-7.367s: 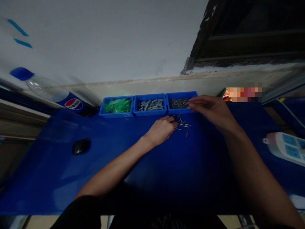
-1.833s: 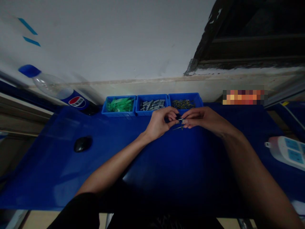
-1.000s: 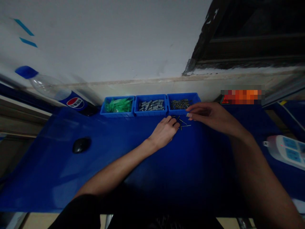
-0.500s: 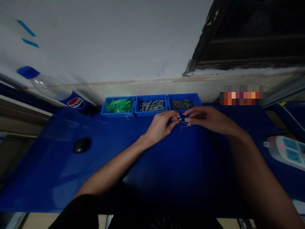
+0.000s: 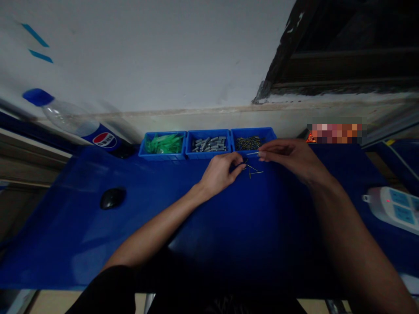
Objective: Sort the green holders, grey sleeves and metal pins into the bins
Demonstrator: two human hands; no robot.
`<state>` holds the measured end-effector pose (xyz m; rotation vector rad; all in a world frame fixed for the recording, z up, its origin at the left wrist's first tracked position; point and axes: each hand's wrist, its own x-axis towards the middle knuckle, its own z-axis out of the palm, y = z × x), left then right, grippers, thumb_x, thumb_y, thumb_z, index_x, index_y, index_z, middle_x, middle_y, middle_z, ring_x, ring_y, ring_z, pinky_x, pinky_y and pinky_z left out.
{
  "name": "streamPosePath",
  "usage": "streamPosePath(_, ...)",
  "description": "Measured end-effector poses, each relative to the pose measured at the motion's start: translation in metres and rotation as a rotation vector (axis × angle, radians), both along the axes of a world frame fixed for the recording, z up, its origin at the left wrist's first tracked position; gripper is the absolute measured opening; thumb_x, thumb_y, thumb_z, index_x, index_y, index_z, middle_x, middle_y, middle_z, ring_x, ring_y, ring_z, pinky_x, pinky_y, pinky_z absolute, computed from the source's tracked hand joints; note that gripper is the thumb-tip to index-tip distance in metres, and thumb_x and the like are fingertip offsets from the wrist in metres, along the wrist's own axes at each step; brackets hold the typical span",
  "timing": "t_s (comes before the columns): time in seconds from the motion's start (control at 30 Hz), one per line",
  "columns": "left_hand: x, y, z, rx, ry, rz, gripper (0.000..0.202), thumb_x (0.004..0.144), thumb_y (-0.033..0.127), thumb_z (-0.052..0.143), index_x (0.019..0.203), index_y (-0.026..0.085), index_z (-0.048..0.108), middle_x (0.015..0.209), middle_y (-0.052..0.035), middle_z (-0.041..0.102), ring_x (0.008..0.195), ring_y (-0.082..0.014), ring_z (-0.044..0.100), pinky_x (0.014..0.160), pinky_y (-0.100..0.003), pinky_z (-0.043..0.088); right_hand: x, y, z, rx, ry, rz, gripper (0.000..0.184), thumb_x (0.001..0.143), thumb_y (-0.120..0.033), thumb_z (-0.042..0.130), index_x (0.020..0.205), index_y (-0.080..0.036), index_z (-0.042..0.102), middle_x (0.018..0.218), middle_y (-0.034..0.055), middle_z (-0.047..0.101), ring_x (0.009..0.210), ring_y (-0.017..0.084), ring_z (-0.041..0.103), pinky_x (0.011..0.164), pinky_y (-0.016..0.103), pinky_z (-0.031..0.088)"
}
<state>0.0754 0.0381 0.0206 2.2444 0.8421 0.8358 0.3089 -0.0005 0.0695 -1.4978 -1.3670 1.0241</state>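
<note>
My right hand (image 5: 293, 158) pinches a thin screw (image 5: 252, 153) by one end, just in front of the bin of screws (image 5: 249, 143). The screw points left, towards my other hand. My left hand (image 5: 223, 171) rests near the blue tabletop with thumb and fingertips closed together; what lies between them is too small and dark to make out. Beside its fingertips several loose screws (image 5: 256, 172) lie crossed on the tabletop (image 5: 209, 235).
Along the wall stand a bin of green plastic pieces (image 5: 163, 144) and a bin of grey metal cylinders (image 5: 209, 144). A cola bottle (image 5: 81, 124) and a black mouse (image 5: 112, 199) are at left. A power strip (image 5: 394, 208) and a blurred packet (image 5: 337, 133) are at right.
My right hand has moved up and away from my left fingertips, now with a screw held out towards the bin. My left hand has barely moved.
</note>
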Motion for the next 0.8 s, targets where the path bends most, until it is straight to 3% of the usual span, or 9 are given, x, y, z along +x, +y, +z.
streamPosePath(0.13,0.0002,-0.0007,-0.0057,0.206,0.25,-0.161,0.024,0.106,0.017,0.053,0.12,0.013,0.072,0.127,-0.0124,0.076,0.118,-0.0254,0.071,0.106,-0.043,0.057,0.0041,-0.0006,0.0022,0.116,0.01,-0.057,0.041,0.073,-0.038,0.09,0.111,-0.026,0.081,0.109,0.0064,0.083,0.101,0.028,0.078,0.101,0.048,0.061)
streamPosePath(0.23,0.0017,-0.0038,-0.0079,0.3,0.389,-0.253,0.028,0.105,0.012,0.052,0.126,0.013,0.071,0.135,-0.0129,0.073,0.129,-0.0277,0.066,0.108,-0.046,0.055,0.0035,-0.0023,0.0034,0.079,-0.056,-0.003,0.037,0.075,-0.042,0.089,0.106,-0.025,0.082,0.104,0.0071,0.083,0.095,0.029,0.079,0.097,0.049,0.062)
streamPosePath(0.37,0.0027,-0.0066,-0.0078,0.329,0.494,-0.233,0.026,0.103,0.009,0.052,0.115,0.013,0.075,0.123,-0.0108,0.077,0.122,-0.0294,0.068,0.1,-0.046,0.058,0.002,-0.0036,0.0033,0.042,-0.11,0.077,0.032,0.078,-0.047,0.087,0.101,-0.025,0.082,0.095,0.0058,0.083,0.091,0.028,0.079,0.092,0.046,0.063)
streamPosePath(0.53,0.0012,-0.0061,-0.0058,0.324,0.539,-0.166,0.024,0.099,0.003,0.052,0.103,0.012,0.074,0.104,-0.012,0.077,0.098,-0.0255,0.073,0.091,-0.04,0.059,0.0017,-0.0035,0.0022,0.017,-0.117,0.124,0.028,0.079,-0.045,0.086,0.1,-0.026,0.082,0.094,0.0052,0.083,0.09,0.027,0.079,0.09,0.044,0.063)
streamPosePath(0.8,-0.0016,-0.0031,-0.0112,0.144,0.297,-0.063,0.028,0.103,0.009,0.05,0.123,0.016,0.068,0.106,-0.0084,0.072,0.092,-0.0214,0.072,0.082,-0.036,0.06,0.0014,-0.0028,0.0011,-0.009,-0.119,0.146,0.028,0.08,-0.046,0.084,0.101,-0.027,0.081,0.092,0.0043,0.083,0.09,0.027,0.079,0.091,0.045,0.063)
